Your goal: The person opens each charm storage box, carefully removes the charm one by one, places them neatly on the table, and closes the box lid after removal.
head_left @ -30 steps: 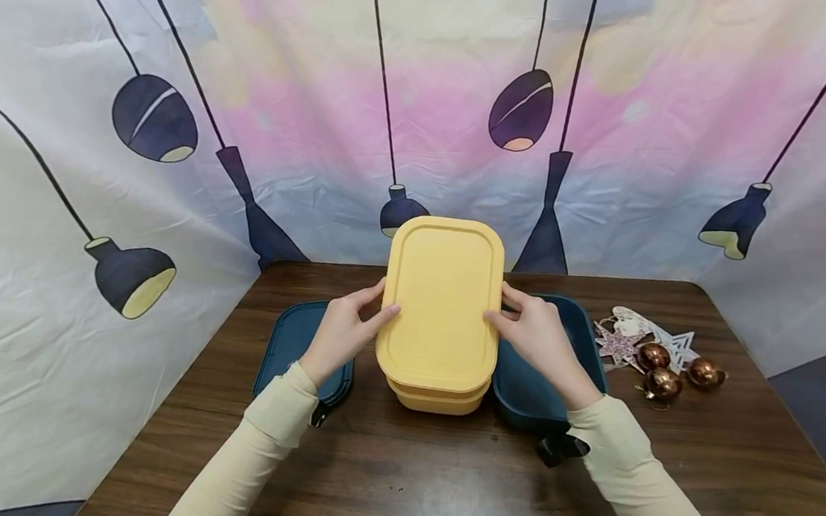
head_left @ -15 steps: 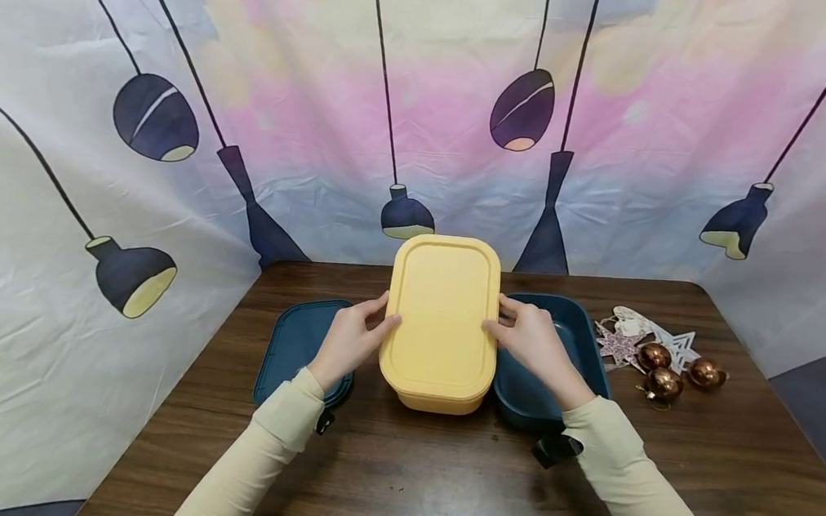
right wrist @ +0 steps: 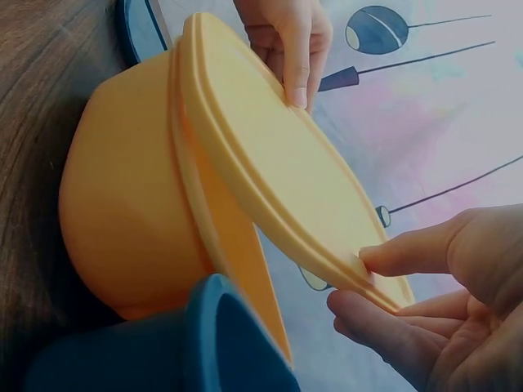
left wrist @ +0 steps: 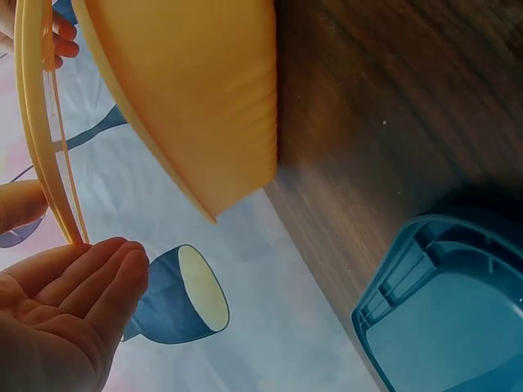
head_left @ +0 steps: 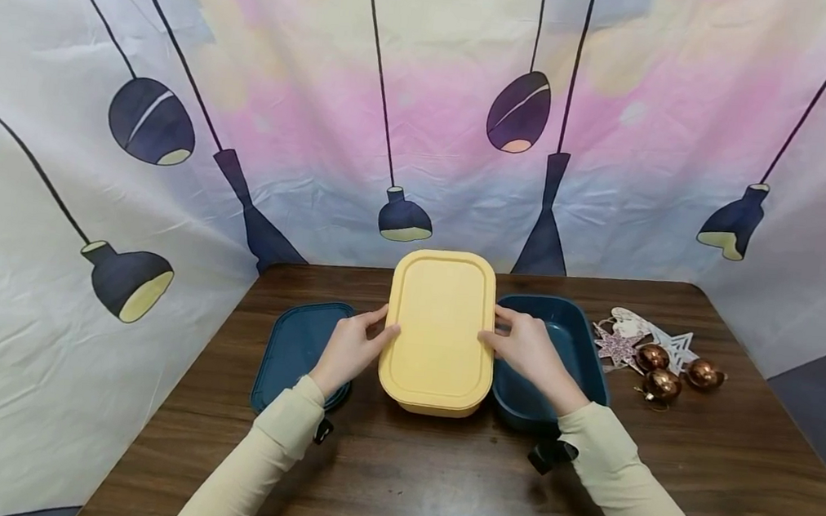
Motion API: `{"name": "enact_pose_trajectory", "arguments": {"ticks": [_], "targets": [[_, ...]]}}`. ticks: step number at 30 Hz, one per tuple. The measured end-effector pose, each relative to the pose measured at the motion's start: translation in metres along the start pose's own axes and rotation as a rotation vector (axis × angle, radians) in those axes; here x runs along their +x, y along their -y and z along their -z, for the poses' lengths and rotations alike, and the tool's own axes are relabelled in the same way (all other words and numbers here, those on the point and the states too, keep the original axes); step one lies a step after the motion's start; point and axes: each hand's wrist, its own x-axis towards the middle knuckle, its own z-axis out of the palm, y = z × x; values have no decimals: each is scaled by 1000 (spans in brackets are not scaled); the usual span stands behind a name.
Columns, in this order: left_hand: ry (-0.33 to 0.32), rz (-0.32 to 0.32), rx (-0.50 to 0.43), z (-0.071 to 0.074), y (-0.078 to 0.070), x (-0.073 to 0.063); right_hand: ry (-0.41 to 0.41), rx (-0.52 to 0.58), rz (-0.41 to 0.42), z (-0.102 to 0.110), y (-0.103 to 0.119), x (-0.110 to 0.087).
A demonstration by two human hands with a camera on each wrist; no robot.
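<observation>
A yellow lid [head_left: 440,326] is held between my two hands above a deep yellow container [right wrist: 131,180]. My left hand [head_left: 352,347] pinches its left edge, thumb on top and fingers beneath. On the opposite edge my right hand [head_left: 533,352] pinches it the same way. The right wrist view shows the lid tilted, its near edge at the container's rim and its far edge raised, leaving a wedge-shaped gap. From the head view the lid hides the container's opening, and only a strip of its front wall shows below. Whether anything lies inside cannot be seen.
A dark blue lid [head_left: 297,350] lies on the wooden table [head_left: 422,488] to the left. Close on the right stands an open dark blue container [head_left: 529,399]. Beyond it are star ornaments [head_left: 617,346] and several copper baubles [head_left: 662,385]. A printed cloth [head_left: 455,114] hangs behind.
Both hands have lowered the yellow lid toward the container, bringing its far edge down and nearer the rim. The grip on both sides stays the same.
</observation>
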Motion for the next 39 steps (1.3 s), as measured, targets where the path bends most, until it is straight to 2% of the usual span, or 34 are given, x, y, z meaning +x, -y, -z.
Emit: {"name": "enact_pose_trajectory", "arguments": {"ticks": [12, 19, 25, 28, 34, 39], "targets": [[19, 3, -8, -4, 5, 3, 22, 17, -16, 0, -2, 5], [36, 14, -3, -6, 10, 0, 70, 13, -33, -3, -8, 8], [60, 16, 1, -8, 13, 0, 74, 4, -29, -3, -10, 8], [61, 19, -15, -9, 14, 1, 74, -27, -19, -3, -10, 8], [70, 18, -25, -10, 17, 2, 68, -164, 10, -3, -15, 10], [90, 31, -35, -10, 20, 3, 66, -186, 9, -4, -17, 11]]}}
